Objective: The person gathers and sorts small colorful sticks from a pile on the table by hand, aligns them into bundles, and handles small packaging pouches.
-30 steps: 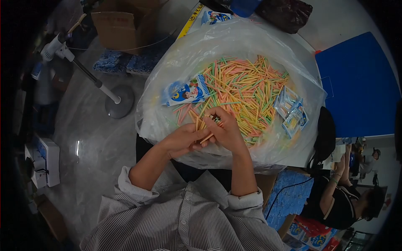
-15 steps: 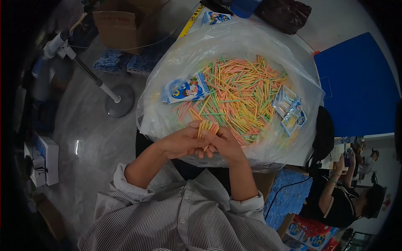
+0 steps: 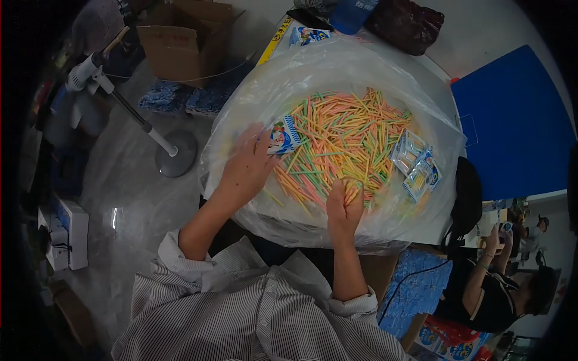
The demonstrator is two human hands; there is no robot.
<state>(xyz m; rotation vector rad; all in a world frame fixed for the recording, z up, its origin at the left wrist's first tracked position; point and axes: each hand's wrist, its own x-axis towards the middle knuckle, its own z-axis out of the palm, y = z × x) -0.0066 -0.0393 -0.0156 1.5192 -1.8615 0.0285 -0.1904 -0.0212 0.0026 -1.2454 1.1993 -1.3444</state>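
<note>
And the hands have parted: the left hand (image 3: 245, 171) has swung out left to the printed packet (image 3: 285, 135), while the right hand (image 3: 345, 213) has pulled right with its sticks. The right fingers are curled tight around a small bundle of sticks (image 3: 353, 188), the ends showing on the far side. The left fingers are stretched out, blurred, over the packet's left part; contact, I can't tell. Beyond, the pastel heap (image 3: 346, 141) lies inside the clear plastic bag (image 3: 337, 63) on the counter (image 3: 438, 67), two smaller packets (image 3: 415, 166) at its right edge.
</note>
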